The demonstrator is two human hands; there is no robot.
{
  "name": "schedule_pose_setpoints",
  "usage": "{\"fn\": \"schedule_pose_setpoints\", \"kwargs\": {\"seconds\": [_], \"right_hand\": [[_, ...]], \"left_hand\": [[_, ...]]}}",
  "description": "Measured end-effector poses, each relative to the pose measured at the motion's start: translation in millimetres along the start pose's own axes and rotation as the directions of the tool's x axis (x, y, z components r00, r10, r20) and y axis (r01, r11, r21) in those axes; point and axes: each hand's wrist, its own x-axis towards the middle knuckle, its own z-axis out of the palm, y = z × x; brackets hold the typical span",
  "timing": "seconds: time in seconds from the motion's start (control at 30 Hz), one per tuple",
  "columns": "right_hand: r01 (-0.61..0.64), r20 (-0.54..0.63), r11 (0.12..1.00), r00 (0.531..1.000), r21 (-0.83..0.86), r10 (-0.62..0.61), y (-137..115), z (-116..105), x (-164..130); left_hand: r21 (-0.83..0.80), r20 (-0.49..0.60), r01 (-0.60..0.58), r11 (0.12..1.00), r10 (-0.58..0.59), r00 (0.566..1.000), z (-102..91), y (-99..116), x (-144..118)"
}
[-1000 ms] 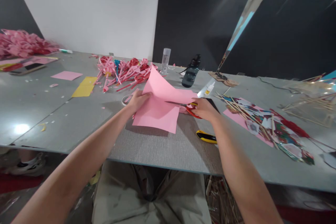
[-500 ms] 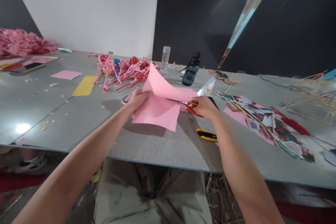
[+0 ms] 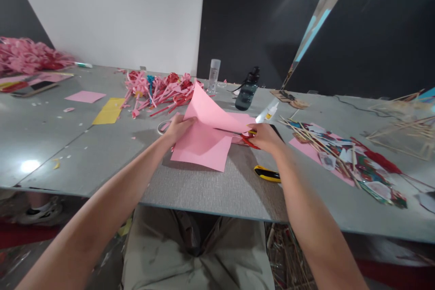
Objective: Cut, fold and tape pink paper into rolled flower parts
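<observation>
A sheet of pink paper is held up over the table, split by a cut from its right side so that the upper part stands raised and the lower part hangs flatter. My left hand pinches its left edge. In my right hand are scissors with red and yellow handles, their blades reaching left into the cut. More pink paper lies behind the held sheet. A roll of tape sits beside my left hand, partly hidden. Below my right wrist lies a yellow and black utility knife.
Pink and red paper flowers are heaped behind my left hand. A clear bottle, a dark water bottle and a glue bottle stand or lie farther back. Sticks and cutouts cover the right side; yellow paper lies left.
The scissor handles have drawn closer together, and the blades look more closed in the cut. The lower paper flap has shifted slightly left. My left hand keeps its grip.
</observation>
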Motion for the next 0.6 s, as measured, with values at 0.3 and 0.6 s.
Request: {"fn": "schedule_pose_setpoints", "kwargs": {"seconds": [0.3, 0.6], "right_hand": [[0.003, -0.023, 1.000, 1.000, -0.011, -0.004, -0.2, -2.0, -2.1], [-0.025, -0.015, 0.999, 1.000, -0.046, 0.024, 2.0, -0.8, -0.4]], "left_hand": [[0.093, 0.038, -0.047, 0.995, 0.044, 0.998, -0.5, -2.5, -1.4], [0.095, 0.026, -0.048, 0.994, 0.046, 0.999, 3.3, 1.1, -2.9]]}}
